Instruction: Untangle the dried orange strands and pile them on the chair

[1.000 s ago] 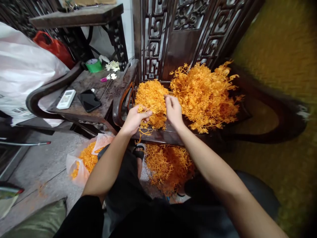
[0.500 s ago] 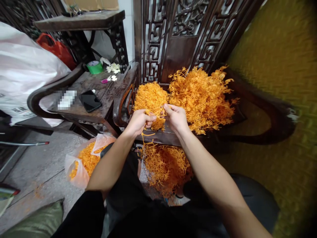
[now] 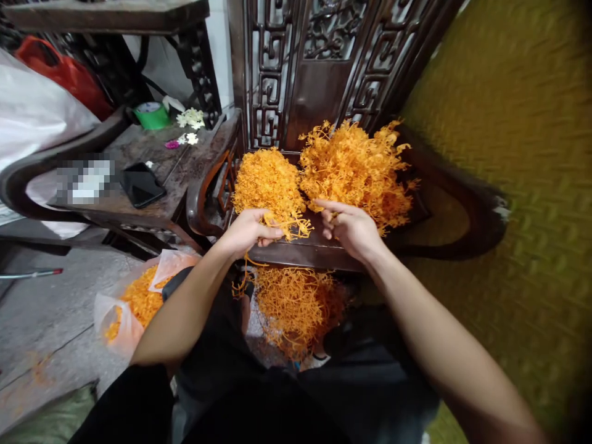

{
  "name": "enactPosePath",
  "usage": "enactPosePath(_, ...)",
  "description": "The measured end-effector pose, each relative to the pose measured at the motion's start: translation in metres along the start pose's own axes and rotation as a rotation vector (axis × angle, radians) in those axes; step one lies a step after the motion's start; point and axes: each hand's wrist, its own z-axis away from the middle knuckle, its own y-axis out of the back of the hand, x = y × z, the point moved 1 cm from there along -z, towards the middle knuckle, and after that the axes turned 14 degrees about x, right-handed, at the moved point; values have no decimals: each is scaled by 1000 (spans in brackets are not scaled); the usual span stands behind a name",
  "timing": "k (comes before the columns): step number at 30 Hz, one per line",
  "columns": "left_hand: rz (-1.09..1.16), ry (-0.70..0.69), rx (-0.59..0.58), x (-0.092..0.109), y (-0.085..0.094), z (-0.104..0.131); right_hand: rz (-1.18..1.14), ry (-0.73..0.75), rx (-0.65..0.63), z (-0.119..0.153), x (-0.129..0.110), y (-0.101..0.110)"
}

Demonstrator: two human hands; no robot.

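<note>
My left hand (image 3: 252,234) is closed on an orange branched sprig (image 3: 298,228) with small knobbly tips; its thin stem hangs below the hand. Apart from it, my right hand (image 3: 354,228) has the index finger stretched to the left and the other fingers curled. A small yellowish bit shows among those fingers, too small to name. Behind my left hand lies a dense heap of small orange pieces (image 3: 268,182). Beyond my right hand is a larger pile of orange branched sprigs (image 3: 356,172). Below, between my legs, sits a tangle of thin orange stems (image 3: 296,308).
The piles rest on a dark carved wooden chair (image 3: 319,253). To the left, a wooden seat (image 3: 180,169) holds a black phone (image 3: 141,185), green tape (image 3: 152,115) and small flowers (image 3: 190,120). A plastic bag (image 3: 132,330) with orange pieces stands on the floor.
My right hand has drawn away to the right from the sprig, which stays in my left hand. The view has shifted, so the surroundings sit further left.
</note>
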Motion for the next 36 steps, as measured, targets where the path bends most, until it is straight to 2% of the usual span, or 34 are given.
enactPosePath(3,14,6,-21,1,-8,1,41,-125,-237,12,4,-15)
enactPosePath(5,16,17,1,4,-11,1,170,-71,-292,10,5,-17)
enactPosePath(10,-71,91,91,6,-17,-3,496,307,-53,-10,11,-8)
enactPosePath(12,-84,101,93,5,-18,-5,622,456,-16,-14,13,-7)
enactPosePath(15,-89,127,87,5,-13,-8,710,621,-34,-17,9,-3)
enactPosePath(17,-98,132,94,9,-4,-9,728,700,-7,-20,2,9)
enactPosePath(18,-103,118,116,12,2,-9,725,724,49,-21,-3,17)
enactPosePath(20,-119,77,185,19,14,-6,688,698,204,-23,-10,37)
enactPosePath(21,-134,67,209,22,18,-4,643,637,257,-22,-12,45)
enactPosePath(22,-158,68,212,24,20,-1,582,540,257,-20,-12,51)
enactPosePath(25,-265,110,99,22,12,6,385,260,52,-7,-4,48)
enactPosePath(28,-352,126,14,15,-4,11,294,172,-140,12,8,25)
enactPosePath(31,-372,115,-6,13,-15,12,267,76,-206,27,15,8)
enactPosePath(32,-368,113,-6,13,-17,12,299,77,-235,30,16,5)
enactPosePath(34,-369,117,1,13,-19,12,402,170,-269,34,15,5)
enactPosePath(35,-377,119,10,14,-20,12,438,244,-233,33,13,8)
enactPosePath(36,-389,120,19,14,-19,13,432,305,-146,29,10,12)
